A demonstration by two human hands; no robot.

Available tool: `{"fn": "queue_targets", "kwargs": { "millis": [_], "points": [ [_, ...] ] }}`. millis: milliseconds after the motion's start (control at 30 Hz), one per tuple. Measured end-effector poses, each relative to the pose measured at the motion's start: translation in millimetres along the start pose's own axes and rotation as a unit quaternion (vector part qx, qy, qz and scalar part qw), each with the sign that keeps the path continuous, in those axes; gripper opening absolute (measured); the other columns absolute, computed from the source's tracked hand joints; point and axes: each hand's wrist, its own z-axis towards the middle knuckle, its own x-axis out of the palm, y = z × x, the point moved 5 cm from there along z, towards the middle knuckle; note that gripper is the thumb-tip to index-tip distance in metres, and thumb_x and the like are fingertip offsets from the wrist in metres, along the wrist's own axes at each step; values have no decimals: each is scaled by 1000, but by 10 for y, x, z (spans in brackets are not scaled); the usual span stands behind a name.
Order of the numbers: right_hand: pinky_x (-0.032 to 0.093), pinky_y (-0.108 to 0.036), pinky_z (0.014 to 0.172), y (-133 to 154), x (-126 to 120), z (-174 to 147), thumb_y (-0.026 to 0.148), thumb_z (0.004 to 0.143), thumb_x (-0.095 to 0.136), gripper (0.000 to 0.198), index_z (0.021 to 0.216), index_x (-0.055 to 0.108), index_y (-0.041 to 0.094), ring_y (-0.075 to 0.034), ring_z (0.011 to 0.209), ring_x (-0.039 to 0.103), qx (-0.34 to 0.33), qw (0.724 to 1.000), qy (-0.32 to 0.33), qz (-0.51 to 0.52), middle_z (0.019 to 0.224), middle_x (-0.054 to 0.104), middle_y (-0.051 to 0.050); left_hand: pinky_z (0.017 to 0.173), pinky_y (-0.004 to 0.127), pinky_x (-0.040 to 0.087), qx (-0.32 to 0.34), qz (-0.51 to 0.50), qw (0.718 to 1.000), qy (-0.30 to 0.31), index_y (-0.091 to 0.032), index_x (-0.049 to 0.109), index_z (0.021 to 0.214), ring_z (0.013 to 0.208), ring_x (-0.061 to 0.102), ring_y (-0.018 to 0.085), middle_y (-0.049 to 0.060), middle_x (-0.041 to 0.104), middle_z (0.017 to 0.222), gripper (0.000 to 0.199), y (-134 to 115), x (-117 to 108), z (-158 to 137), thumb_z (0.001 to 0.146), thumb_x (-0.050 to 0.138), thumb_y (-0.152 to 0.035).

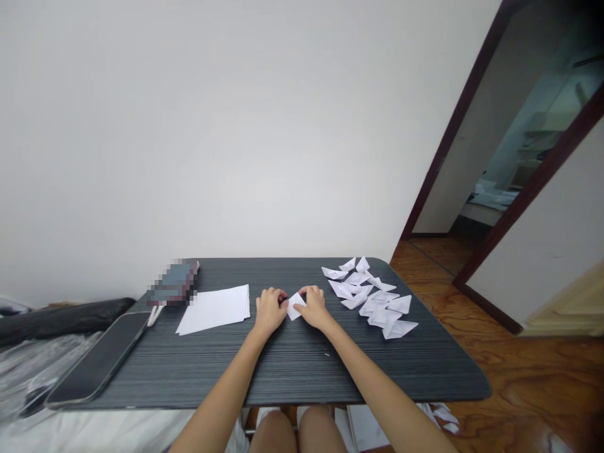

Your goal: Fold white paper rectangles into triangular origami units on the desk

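Note:
A small white folded paper, diamond-shaped from above, is between my two hands over the middle of the dark table. My left hand is closed with curled fingers, its thumb and fingertips at the paper's left corner. From the other side my right hand pinches the paper, the thumb lying over its right part. Folded paper boats lie in a loose cluster to the right of my right hand. Left of my left hand rests a stack of white paper sheets.
The dark wood-grain table stands against a white wall. A phone-like black slab lies at its left edge, near a blurred-out item. A tiny white scrap is near the front. More folded paper shows below the table at right.

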Motion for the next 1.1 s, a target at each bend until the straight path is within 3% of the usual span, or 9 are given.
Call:
{"fn": "queue_targets", "kwargs": {
  "millis": [167,267,400,467,667,767,900,1100],
  "points": [
    [41,-29,68,-69,-20,78,20,69,51,11,79,48,16,-16,75,55,-13,973,67,221,79,59,-3,69,29,35,91,-65,993,22,-17,54,71,76,48,16,3,55,75,21,-68,-33,-9,80,40,-29],
    [41,-26,64,-19,-123,80,23,70,52,10,74,49,14,-15,71,56,-50,957,99,267,74,59,-4,65,25,38,148,-122,981,17,-16,51,72,67,48,12,2,53,70,23,-127,-104,-40,84,35,-27],
    [37,-27,69,167,-408,7,20,74,48,5,74,51,16,-14,73,51,-152,975,27,160,75,57,-2,71,26,39,195,-108,974,-50,-17,51,78,75,47,14,4,51,77,19,-172,-238,-76,84,35,-25],
    [34,-29,75,250,-496,-58,15,75,46,7,75,52,17,-15,80,49,-200,976,8,87,79,57,-2,75,27,39,231,-92,967,-56,-17,52,82,81,47,14,6,52,83,18,-199,-270,-101,84,35,-23],
    [34,-28,75,217,-411,-217,7,77,42,15,75,52,17,-15,81,47,-281,955,98,-5,81,55,-3,78,24,39,329,-48,941,58,-18,55,86,85,49,14,6,53,89,23,-282,-205,-213,84,33,-18],
    [36,-26,72,179,-376,-258,7,78,41,16,81,53,16,-15,80,47,-290,950,115,-10,80,54,-4,78,24,39,334,-30,938,91,-19,56,93,86,49,14,6,53,90,26,-311,-157,-239,85,31,-18],
    [37,-27,78,189,-360,-293,11,80,41,19,92,55,18,-16,88,47,-298,947,113,-25,89,55,-5,78,25,39,316,-46,944,86,-19,58,91,86,50,14,6,54,91,26,-306,-113,-205,85,33,-22],
    [39,-24,69,80,-316,-171,19,79,46,17,69,59,15,-13,73,50,-213,974,78,12,77,56,-4,69,23,39,243,-94,963,69,-16,62,77,72,51,12,4,55,77,23,-168,-46,-65,82,42,-26]
  ]
}}
